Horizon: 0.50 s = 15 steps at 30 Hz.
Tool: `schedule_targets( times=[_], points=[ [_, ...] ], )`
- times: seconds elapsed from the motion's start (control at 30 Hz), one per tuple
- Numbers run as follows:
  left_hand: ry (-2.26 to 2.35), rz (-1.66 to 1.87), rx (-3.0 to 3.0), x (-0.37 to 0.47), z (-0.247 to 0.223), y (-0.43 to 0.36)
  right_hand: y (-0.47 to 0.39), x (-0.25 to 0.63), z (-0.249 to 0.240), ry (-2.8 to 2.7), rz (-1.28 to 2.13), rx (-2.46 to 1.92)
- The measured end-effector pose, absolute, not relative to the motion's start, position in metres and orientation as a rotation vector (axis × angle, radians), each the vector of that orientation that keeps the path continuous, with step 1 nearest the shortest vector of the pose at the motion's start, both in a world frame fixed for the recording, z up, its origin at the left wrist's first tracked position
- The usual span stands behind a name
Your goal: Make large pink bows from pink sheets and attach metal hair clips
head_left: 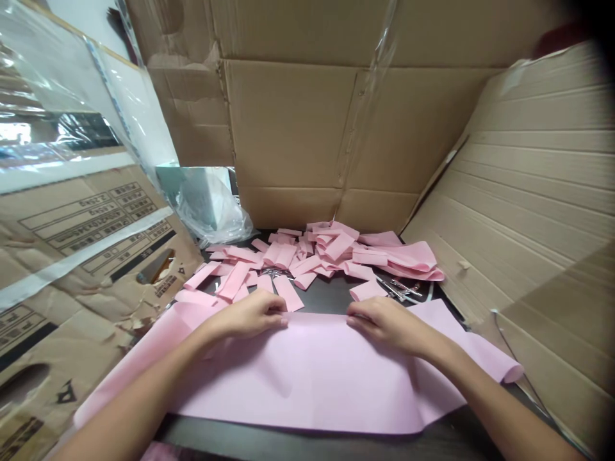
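Note:
A large pink sheet, thin and flexible like paper or felt, lies spread across the dark table in front of me. My left hand pinches its far edge left of the middle, thumb against curled fingers. Right of the middle, my right hand grips the same edge in a similar way. Between the two hands the edge runs nearly straight and looks slightly folded over. The sheet's right end curls up. Just beyond my hands lies a heap of small folded pink strips.
Cardboard panels stand at the back, with another cardboard wall on the right. A printed carton is at left. Thin metal tools lie beyond my right hand. Clear plastic covers a pale box at the back left.

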State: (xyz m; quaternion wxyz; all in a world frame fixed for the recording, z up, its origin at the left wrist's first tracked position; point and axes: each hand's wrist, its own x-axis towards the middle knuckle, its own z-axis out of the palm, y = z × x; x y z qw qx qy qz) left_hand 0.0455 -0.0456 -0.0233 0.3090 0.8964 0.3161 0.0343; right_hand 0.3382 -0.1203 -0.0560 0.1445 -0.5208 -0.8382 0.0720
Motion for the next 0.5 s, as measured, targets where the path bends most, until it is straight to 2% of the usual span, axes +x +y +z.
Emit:
schedule_targets(
  times=[0.2, 0.43, 0.5],
  points=[
    [0.885, 0.081, 2.415, 0.042, -0.028, -0.045, -0.123, 0.344, -0.049, -2.396, 0.208, -1.639],
    [0.895, 0.062, 2.418, 0.035, -0.015, -0.043, -0.126, 0.352, -0.040, -2.417, 0.463, -1.571],
    [0.903, -0.008, 2.427, 0.026, -0.006, -0.040, -0.126, 0.359, -0.034, -2.408, 0.388, -1.574]
  ],
)
